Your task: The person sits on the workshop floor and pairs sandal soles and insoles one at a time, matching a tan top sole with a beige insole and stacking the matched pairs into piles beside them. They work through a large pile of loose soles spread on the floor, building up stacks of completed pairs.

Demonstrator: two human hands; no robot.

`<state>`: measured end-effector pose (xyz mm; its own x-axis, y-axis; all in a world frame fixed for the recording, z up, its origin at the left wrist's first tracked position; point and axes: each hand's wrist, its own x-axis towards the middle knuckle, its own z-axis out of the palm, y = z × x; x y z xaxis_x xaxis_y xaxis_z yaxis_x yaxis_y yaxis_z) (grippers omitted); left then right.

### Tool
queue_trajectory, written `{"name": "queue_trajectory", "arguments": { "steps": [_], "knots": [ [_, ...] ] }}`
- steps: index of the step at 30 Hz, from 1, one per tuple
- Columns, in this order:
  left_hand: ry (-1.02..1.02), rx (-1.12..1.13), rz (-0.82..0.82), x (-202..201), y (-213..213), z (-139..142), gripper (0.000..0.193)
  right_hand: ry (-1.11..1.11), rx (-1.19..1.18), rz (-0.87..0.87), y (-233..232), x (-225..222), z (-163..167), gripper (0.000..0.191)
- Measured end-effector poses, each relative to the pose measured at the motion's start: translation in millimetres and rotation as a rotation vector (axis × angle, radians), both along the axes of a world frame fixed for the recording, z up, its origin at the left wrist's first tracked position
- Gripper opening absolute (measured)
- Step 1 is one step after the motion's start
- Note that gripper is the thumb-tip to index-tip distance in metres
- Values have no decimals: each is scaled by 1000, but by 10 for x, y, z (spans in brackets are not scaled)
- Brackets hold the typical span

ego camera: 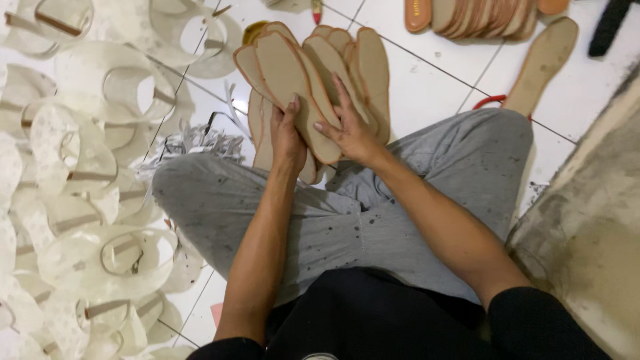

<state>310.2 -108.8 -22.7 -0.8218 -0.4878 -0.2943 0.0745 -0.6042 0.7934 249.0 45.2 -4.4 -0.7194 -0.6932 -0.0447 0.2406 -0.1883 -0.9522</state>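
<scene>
Here, along the left edge of the white tiled floor (427,87), a heap of pale, cream-coloured cut-out sandal uppers with looped straps (73,200) lies loosely overlapped, seemingly spread so single pieces can be picked off. Just beside it, near the person's left knee, a small tangle of whitish shredded trimmings (193,143) rests on the tiles.

The person sits with grey, speckled trouser legs (373,220) crossed, which puts the lap under the work as a rest. The left hand (287,137) clasps the lower ends of a fanned stack of tan, flat, foot-shaped insoles (313,73), fingers wrapped around the back so the stack stays together above the knees. The right hand (350,130) lies on the front, fingers spread flat across the top pieces, thumb at the edge, apparently to slide them apart.

At the top edge of the floor a second row of tan insoles (480,17) stands packed on edge, and one single tan insole (543,63) lies flat beside it. A rough grey concrete ledge (587,227) borders the right edge.
</scene>
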Motion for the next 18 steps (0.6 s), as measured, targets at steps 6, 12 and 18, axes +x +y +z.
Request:
{"name": "queue_trajectory", "arguments": {
  "steps": [6, 12, 18],
  "knots": [
    [-43, -14, -208, -5, 156, 101, 59, 8, 107, -353, 187, -259, -55, 96],
    [-147, -200, -310, -2, 252, 78, 41, 128, -11, -591, 516, -590, -242, 86],
    [-106, -209, -308, -77, 402, -89, 37, -112, 35, -546, 653, -759, -268, 95]
  ]
}}
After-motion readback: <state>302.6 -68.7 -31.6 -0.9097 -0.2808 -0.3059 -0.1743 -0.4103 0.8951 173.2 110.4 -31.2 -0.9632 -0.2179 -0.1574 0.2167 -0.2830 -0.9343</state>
